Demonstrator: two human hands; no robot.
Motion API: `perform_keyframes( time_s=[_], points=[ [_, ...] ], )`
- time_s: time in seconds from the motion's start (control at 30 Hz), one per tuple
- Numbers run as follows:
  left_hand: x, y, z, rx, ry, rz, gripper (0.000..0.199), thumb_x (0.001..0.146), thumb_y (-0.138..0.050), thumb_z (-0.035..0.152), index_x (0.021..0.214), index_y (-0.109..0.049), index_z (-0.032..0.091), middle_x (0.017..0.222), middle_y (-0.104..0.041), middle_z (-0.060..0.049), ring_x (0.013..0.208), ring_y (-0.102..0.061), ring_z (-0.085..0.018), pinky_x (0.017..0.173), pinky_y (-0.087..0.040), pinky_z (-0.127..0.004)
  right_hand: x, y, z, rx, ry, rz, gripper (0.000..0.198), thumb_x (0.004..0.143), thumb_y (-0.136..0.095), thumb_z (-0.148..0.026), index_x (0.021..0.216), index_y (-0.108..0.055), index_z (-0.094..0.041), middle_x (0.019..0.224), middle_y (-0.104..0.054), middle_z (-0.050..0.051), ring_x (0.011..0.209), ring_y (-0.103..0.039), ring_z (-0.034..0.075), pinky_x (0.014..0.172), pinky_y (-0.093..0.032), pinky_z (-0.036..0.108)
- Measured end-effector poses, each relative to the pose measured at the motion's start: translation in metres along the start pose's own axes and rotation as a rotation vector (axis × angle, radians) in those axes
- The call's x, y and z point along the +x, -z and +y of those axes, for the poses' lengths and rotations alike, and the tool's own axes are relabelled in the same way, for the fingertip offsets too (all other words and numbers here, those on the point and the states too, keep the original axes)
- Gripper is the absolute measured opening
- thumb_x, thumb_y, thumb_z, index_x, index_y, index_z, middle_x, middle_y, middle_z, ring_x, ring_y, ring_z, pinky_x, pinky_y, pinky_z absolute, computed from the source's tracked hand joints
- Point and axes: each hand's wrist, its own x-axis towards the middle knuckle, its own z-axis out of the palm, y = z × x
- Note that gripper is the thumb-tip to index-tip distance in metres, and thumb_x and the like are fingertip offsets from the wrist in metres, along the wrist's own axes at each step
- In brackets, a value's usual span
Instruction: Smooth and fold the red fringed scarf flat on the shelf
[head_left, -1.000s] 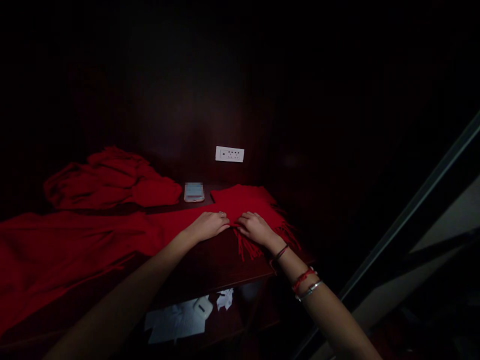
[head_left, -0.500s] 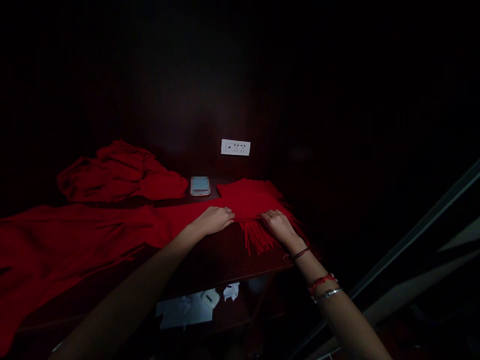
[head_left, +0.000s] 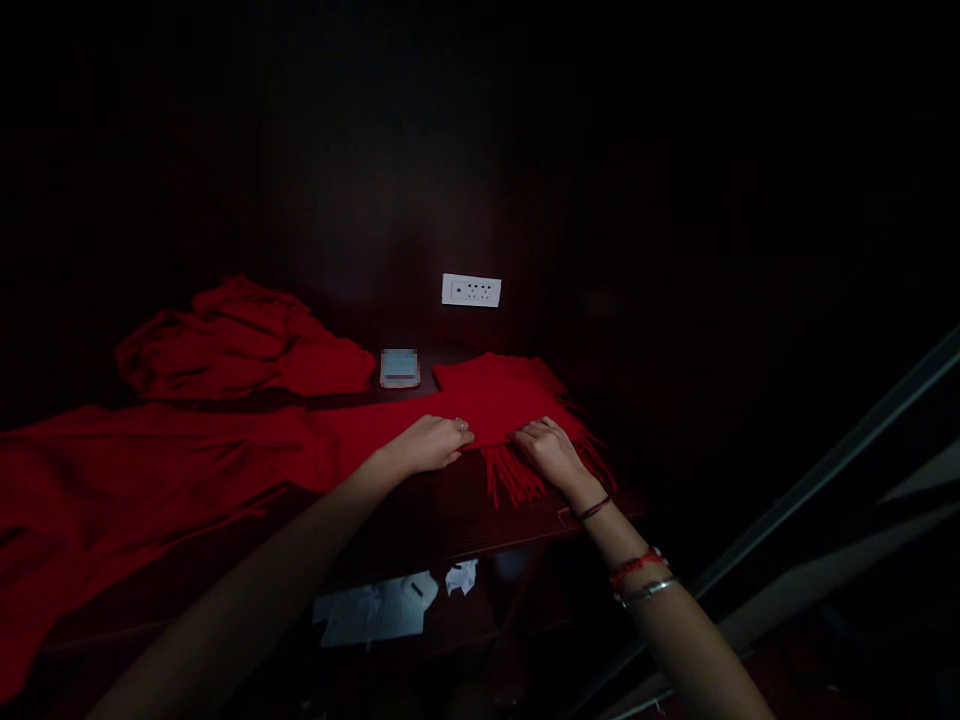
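A red fringed scarf [head_left: 375, 428] runs across the dark wooden shelf, its right end folded over in a flat layer with the tassels hanging toward me. My left hand [head_left: 435, 441] is closed on the near edge of this fold, fingertips curled around the cloth. Just to the right, my right hand [head_left: 546, 449] pinches the same edge beside the tassels. The fingertips of both hands are partly hidden. On the left, the scarf lies loose and wrinkled, spilling over the front of the shelf.
Behind the scarf lie a bunched red cloth [head_left: 247, 345] and a phone [head_left: 400, 368] with a blurred screen. A white socket plate [head_left: 471, 290] is on the back wall. On a lower level are a pale sheet [head_left: 371, 612] and crumpled white paper [head_left: 461, 576].
My right hand has shifted slightly left along the scarf's edge, closer to my left hand. The left hand has barely moved, and the fold lies much the same.
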Motion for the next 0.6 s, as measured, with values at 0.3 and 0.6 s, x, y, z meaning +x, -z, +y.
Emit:
perform_keyframes(
  time_s=[0.3,0.6],
  points=[
    [0.003,0.001,0.013,0.041,0.071,0.034,0.017,0.078,-0.043,0.019,0.092,-0.052,0.018,0.097,-0.055,-0.009,0.088,-0.053,-0.020,0.068,-0.043,-0.028,-0.003,0.001,0.002,-0.003,-0.011,0.039,0.014,0.080,-0.046,-0.017,0.084,-0.059,-0.018,0.073,-0.060,0.002,0.069,-0.049,0.013,0.068,-0.027,0.025],
    [0.009,-0.002,0.023,0.044,0.131,0.060,0.024,0.077,-0.036,0.008,0.095,-0.051,0.016,0.098,-0.054,-0.009,0.089,-0.052,-0.020,0.069,-0.044,-0.028,-0.002,-0.002,0.003,-0.029,-0.083,0.084,0.016,0.081,-0.043,-0.018,0.079,-0.059,-0.018,0.069,-0.059,0.002,0.066,-0.047,0.013,0.064,-0.026,0.026]
  ],
)
